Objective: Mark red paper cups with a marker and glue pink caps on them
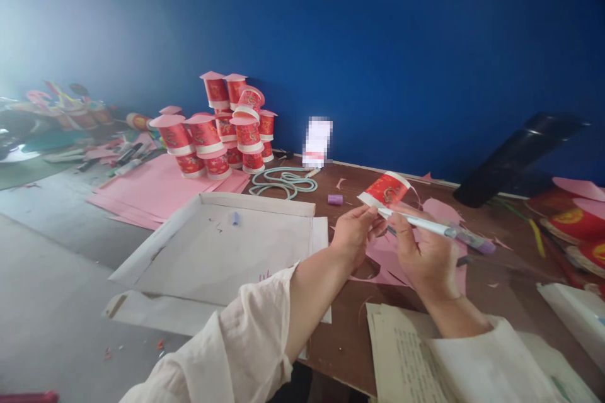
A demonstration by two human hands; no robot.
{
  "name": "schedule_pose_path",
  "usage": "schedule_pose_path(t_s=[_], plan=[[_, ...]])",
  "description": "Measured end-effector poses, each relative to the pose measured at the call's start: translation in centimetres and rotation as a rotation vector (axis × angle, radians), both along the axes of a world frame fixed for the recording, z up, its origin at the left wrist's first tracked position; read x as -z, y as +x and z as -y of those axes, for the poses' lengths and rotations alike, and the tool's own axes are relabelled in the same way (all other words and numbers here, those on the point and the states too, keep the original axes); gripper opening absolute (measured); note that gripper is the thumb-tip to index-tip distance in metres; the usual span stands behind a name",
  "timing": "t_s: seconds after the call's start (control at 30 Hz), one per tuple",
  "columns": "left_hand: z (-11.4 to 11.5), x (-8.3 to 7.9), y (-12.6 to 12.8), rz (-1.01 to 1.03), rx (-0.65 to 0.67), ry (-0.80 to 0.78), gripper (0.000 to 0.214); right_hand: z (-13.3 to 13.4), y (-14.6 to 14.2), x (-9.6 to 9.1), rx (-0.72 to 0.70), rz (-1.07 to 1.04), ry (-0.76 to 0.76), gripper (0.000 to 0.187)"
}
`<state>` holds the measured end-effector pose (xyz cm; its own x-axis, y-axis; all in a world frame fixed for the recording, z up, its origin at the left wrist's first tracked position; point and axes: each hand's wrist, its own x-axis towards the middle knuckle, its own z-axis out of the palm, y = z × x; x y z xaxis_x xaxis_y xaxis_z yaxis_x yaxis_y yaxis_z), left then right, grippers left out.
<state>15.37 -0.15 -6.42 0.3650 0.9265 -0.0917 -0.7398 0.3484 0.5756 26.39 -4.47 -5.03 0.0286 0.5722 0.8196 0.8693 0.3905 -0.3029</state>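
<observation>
A red paper cup (pixel 386 190) with a gold pattern and white rim is tilted in my left hand (pixel 357 231), whose fingers close on its lower end. My right hand (pixel 425 252) grips a white marker (pixel 423 222), its tip pointing left against or close to the cup's white rim; I cannot tell if they touch. Beneath both hands lie cut pieces of pink paper (pixel 392 264). A purple cap (pixel 335 199) rests on the brown table, left of the cup. Another marker with a purple end (pixel 477 242) lies behind my right hand.
Red cups with pink paper tops (pixel 203 133) stand stacked on pink sheets (pixel 155 195). A white box lid (pixel 265 252) holds a small blue cap (pixel 235 219). A blurred phone (pixel 317 141), a pale cable (pixel 288 181), a black bottle (pixel 515 157) and printed papers (pixel 401 352) lie around.
</observation>
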Motion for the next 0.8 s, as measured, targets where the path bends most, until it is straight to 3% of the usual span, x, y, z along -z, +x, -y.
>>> schedule_pose_path(t_s=[0.3, 0.6, 0.8], plan=[[0.2, 0.3, 0.5, -0.081, 0.007, 0.068, 0.036, 0.0, -0.1, -0.3, 0.011, -0.001, 0.064, 0.023], [0.1, -0.5, -0.4, -0.043, 0.037, -0.071, 0.008, 0.1, 0.1, 0.1, 0.158, 0.01, 0.045, 0.026], [0.0, -0.6, -0.4, -0.074, 0.041, -0.082, 0.008, 0.0, 0.1, 0.1, 0.065, 0.005, 0.008, 0.025]])
